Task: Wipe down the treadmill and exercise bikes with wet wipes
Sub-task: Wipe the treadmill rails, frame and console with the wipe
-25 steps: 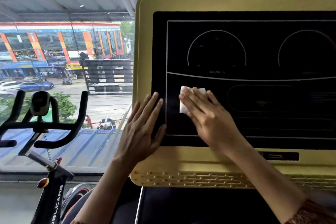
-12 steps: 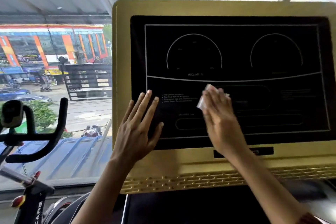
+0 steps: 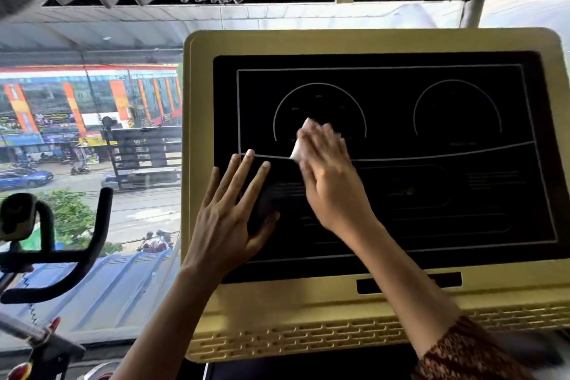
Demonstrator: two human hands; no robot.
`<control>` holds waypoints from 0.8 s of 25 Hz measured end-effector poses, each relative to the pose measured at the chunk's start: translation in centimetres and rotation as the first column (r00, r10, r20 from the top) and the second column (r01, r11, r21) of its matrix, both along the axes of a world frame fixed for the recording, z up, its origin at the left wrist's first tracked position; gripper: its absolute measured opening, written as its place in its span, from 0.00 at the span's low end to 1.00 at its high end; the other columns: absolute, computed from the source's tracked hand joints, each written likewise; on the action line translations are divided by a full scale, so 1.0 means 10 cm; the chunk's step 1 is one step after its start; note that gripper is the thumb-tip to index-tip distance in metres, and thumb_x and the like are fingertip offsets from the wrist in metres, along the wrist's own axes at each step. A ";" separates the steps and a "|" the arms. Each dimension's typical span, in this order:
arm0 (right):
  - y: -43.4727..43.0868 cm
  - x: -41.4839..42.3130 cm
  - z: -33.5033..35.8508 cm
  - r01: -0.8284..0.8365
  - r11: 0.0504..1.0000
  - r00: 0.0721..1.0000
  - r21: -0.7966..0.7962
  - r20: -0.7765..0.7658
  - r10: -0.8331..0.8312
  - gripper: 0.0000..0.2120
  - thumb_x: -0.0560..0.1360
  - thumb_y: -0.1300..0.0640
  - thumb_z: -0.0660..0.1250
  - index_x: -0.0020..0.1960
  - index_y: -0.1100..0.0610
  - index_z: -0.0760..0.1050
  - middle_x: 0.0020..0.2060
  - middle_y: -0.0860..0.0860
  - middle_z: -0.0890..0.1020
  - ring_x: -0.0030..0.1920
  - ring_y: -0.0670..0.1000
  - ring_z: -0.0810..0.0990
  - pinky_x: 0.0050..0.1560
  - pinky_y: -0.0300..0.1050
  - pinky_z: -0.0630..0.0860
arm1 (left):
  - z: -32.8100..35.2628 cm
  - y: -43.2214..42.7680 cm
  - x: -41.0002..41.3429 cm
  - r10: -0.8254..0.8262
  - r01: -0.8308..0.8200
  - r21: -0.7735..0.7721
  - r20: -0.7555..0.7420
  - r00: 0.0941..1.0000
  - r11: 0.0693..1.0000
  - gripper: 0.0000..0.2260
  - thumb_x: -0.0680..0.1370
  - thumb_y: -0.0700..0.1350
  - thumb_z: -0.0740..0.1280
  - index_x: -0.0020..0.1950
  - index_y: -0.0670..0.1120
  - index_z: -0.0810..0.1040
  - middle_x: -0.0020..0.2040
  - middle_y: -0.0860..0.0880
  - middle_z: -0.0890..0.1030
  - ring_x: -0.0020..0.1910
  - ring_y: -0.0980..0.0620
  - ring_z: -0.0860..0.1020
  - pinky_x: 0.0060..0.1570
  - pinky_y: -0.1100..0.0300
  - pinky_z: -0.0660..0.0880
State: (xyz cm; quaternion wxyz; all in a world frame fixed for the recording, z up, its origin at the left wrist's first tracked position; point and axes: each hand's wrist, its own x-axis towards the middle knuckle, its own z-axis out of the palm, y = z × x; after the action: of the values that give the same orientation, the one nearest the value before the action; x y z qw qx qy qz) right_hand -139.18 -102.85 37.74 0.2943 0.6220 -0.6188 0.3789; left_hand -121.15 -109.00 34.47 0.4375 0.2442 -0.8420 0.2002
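Observation:
The treadmill console (image 3: 308, 296) has a yellow frame around a black display panel (image 3: 447, 194) with two dial outlines. My right hand (image 3: 330, 179) presses a white wet wipe (image 3: 300, 142) flat against the panel, under the left dial outline; most of the wipe is hidden under the fingers. My left hand (image 3: 228, 213) lies flat with spread fingers on the panel's lower left part, just left of the right hand. An exercise bike (image 3: 46, 256) with black handlebars stands at the left edge.
A large window (image 3: 92, 163) behind the bike looks onto a street with cars and a colourful building. A vented yellow strip (image 3: 293, 339) runs along the console's bottom. Dark ceiling structure hangs overhead.
My right hand has slid the wipe up the panel from the lower middle area to the left dial outline. My left hand stays flat on the panel. The camera view has dropped and shifted.

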 end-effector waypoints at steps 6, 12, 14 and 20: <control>0.44 -0.12 -0.43 0.095 0.994 0.993 0.060 0.067 -0.099 0.24 0.82 0.53 0.47 0.76 0.58 0.55 0.76 0.52 0.55 0.77 0.50 0.49 0.77 0.45 0.45 | -0.16 0.10 -0.08 0.024 -0.023 -0.028 0.037 0.999 0.999 0.29 0.78 0.58 0.57 0.75 0.44 0.65 0.76 0.42 0.61 0.76 0.44 0.57 0.74 0.46 0.53; 0.75 0.01 -0.87 0.066 0.987 0.991 0.146 0.105 -0.082 0.23 0.82 0.54 0.49 0.76 0.55 0.54 0.76 0.51 0.54 0.77 0.49 0.48 0.76 0.43 0.43 | -0.39 0.22 0.05 -0.005 0.008 -0.035 0.071 0.997 0.999 0.26 0.79 0.55 0.58 0.75 0.48 0.63 0.76 0.41 0.60 0.76 0.42 0.55 0.75 0.45 0.51; 0.80 0.26 -1.00 -0.039 0.974 0.996 0.223 0.092 0.019 0.23 0.82 0.54 0.49 0.77 0.55 0.53 0.77 0.50 0.53 0.77 0.48 0.45 0.76 0.43 0.44 | -0.48 0.27 0.10 0.005 -0.002 -0.031 0.085 0.996 1.000 0.26 0.79 0.55 0.57 0.76 0.51 0.60 0.77 0.43 0.59 0.77 0.42 0.54 0.75 0.45 0.49; 0.99 0.28 -1.30 0.033 0.982 0.999 0.185 0.018 -0.037 0.24 0.81 0.56 0.52 0.77 0.56 0.54 0.76 0.51 0.57 0.77 0.50 0.52 0.76 0.47 0.48 | -0.79 0.39 0.42 0.008 -0.011 0.043 0.071 0.997 0.999 0.25 0.78 0.55 0.58 0.74 0.47 0.66 0.76 0.43 0.61 0.77 0.43 0.56 0.74 0.45 0.52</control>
State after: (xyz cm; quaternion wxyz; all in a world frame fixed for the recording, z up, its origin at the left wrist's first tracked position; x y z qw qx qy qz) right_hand -136.36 -92.98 24.70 0.2352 0.6315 -0.6654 0.3211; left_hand -116.93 -105.13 26.52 0.4010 0.2503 -0.8599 0.1925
